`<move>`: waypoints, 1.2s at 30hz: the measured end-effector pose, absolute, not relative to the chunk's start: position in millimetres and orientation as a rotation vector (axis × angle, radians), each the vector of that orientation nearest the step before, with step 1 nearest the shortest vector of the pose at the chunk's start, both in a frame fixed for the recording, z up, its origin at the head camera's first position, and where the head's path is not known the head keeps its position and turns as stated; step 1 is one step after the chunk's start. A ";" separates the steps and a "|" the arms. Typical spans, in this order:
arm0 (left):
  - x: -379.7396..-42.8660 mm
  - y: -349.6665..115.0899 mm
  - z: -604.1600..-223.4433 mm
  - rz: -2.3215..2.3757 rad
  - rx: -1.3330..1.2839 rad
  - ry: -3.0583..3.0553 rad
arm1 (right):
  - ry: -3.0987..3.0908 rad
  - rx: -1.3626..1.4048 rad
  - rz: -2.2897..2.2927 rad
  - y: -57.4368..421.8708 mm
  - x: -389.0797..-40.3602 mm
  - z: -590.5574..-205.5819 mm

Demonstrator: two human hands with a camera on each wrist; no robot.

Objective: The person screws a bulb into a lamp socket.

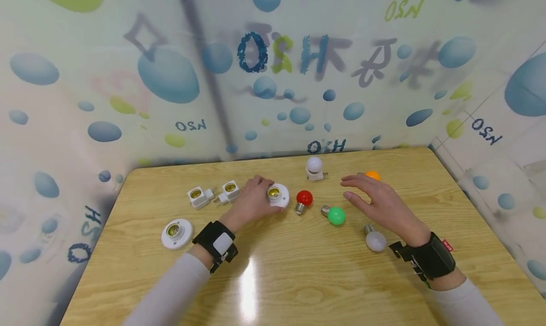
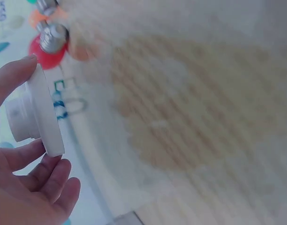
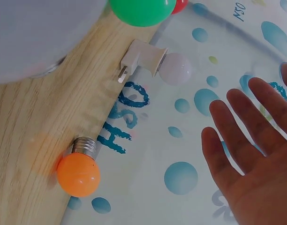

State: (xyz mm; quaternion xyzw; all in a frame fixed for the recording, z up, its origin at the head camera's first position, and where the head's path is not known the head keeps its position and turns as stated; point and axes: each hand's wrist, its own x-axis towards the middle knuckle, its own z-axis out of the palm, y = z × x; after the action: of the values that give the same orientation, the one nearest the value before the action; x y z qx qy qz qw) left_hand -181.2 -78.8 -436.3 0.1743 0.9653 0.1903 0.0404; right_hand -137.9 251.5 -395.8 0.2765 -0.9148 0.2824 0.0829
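Note:
My left hand [image 1: 255, 198] grips a white round-based lamp socket [image 1: 279, 195] by the edge of its base, thumb on one side and fingers on the other. The left wrist view shows the socket [image 2: 45, 112] side-on between thumb and fingers. Just right of it lies a red bulb [image 1: 304, 198], its metal screw end toward me. My right hand [image 1: 384, 203] hovers over the table with fingers extended and nothing in them. Near it are a green bulb [image 1: 336, 215], a white bulb [image 1: 376, 240] and an orange bulb [image 3: 79, 173], partly hidden behind the hand in the head view.
A second round lamp socket [image 1: 177, 233] sits at the left. Two square plug-in sockets, one left [image 1: 199, 197] and one right [image 1: 229, 192], lie behind it. A plug-in socket with a white bulb [image 1: 314, 168] stands near the back edge of the wooden table [image 1: 298, 278], before a patterned backdrop.

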 end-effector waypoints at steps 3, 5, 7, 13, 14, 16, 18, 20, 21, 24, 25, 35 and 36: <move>-168.5 -80.1 -434.5 0.572 0.612 2.959 | -2.726 0.833 0.849 249.9 -138.4 -396.3; -159.9 -81.0 -434.6 0.565 0.656 2.950 | -2.725 0.833 0.851 248.7 -138.1 -396.6; -151.9 -81.9 -435.6 0.570 0.690 2.930 | -2.728 0.835 0.859 247.0 -137.7 -396.4; -132.2 -84.0 -439.3 0.581 0.775 2.870 | -2.743 0.835 0.864 244.0 -136.7 -395.9; -129.5 -83.8 -439.9 0.578 0.796 2.865 | -2.745 0.834 0.862 243.9 -136.7 -396.2; -124.7 -83.1 -441.1 0.562 0.841 2.853 | -2.747 0.837 0.860 243.7 -136.8 -396.8; -121.2 -82.4 -443.6 0.535 0.872 2.842 | -2.751 0.844 0.858 243.3 -137.0 -397.3; -118.5 -81.6 -445.1 0.509 0.884 2.827 | -2.753 0.854 0.852 242.6 -137.1 -397.7; -117.5 -81.4 -445.5 0.500 0.885 2.817 | -2.753 0.860 0.846 242.0 -137.3 -397.8; -115.0 -80.6 -445.8 0.499 0.875 2.793 | -2.747 0.877 0.843 241.5 -137.3 -398.6; -114.1 -80.5 -446.2 0.502 0.875 2.786 | -2.746 0.880 0.845 241.2 -137.2 -399.1; -109.9 -86.1 -456.4 0.539 0.914 2.763 | -2.865 0.879 0.818 228.6 -139.5 -399.4; -111.2 -86.7 -456.9 0.562 0.923 2.760 | -2.878 0.887 0.795 225.4 -141.9 -397.9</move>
State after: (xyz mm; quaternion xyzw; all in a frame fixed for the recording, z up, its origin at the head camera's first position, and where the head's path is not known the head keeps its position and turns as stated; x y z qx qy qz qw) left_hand -111.2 -86.7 -456.9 0.3102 0.9275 0.1887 0.0887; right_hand -141.9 225.4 -397.9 0.2848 -0.9239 0.2552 0.0135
